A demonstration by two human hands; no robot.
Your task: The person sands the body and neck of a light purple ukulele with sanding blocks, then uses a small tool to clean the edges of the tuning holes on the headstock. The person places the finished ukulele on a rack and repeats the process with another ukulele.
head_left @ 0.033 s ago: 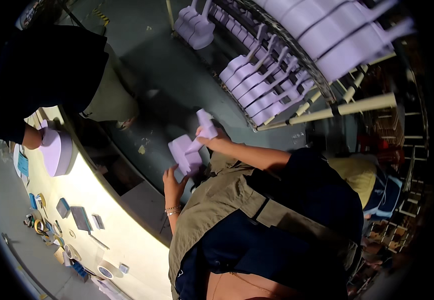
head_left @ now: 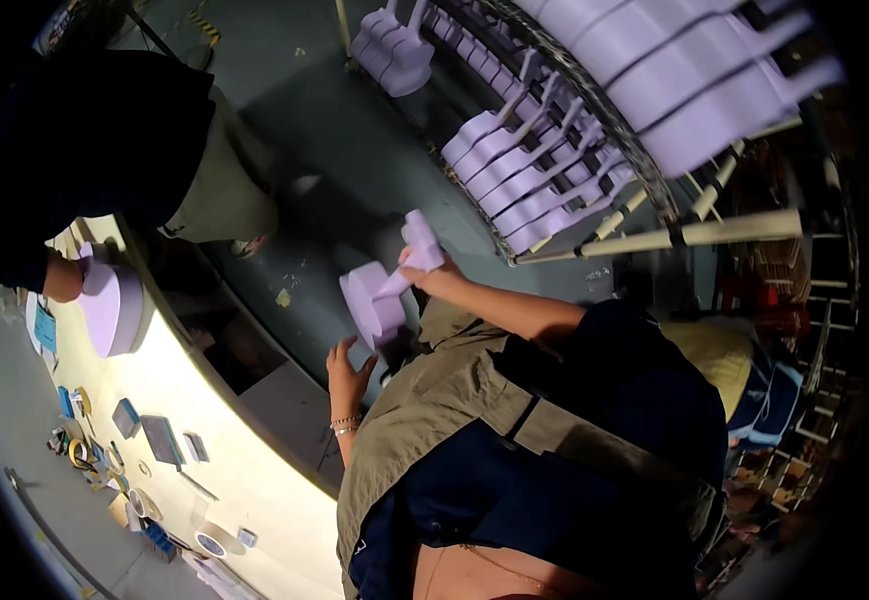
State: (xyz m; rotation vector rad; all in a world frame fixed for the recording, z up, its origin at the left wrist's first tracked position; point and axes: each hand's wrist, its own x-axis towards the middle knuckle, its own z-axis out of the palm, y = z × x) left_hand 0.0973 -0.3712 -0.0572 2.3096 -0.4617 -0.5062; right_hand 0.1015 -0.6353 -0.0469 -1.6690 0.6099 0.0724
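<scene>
Head view, looking down: the person's right hand (head_left: 438,277) is wrapped around the neck of a lilac guitar (head_left: 373,305), held in the air before the body, between a pale bench (head_left: 275,490) on the left and a rack (head_left: 740,229) of similar guitars on the right. The fingers hide part of the neck, and the guitar's lower edge fades into shadow near the khaki apron (head_left: 435,385). The left hand (head_left: 347,375) is apart from the right, its fingers spread and bent, just beside the guitar's body; from here I cannot tell whether a fingertip touches it.

Across the bench, a co-worker's hand (head_left: 63,278) is at the neck end of a second lilac guitar (head_left: 115,310), the fingers mostly hidden. Flat grey blocks (head_left: 163,440) and a roll of tape (head_left: 212,541) lie nearer; the jumble beyond is too small to sort. The dark rim cuts off the rack's uppermost guitars.
</scene>
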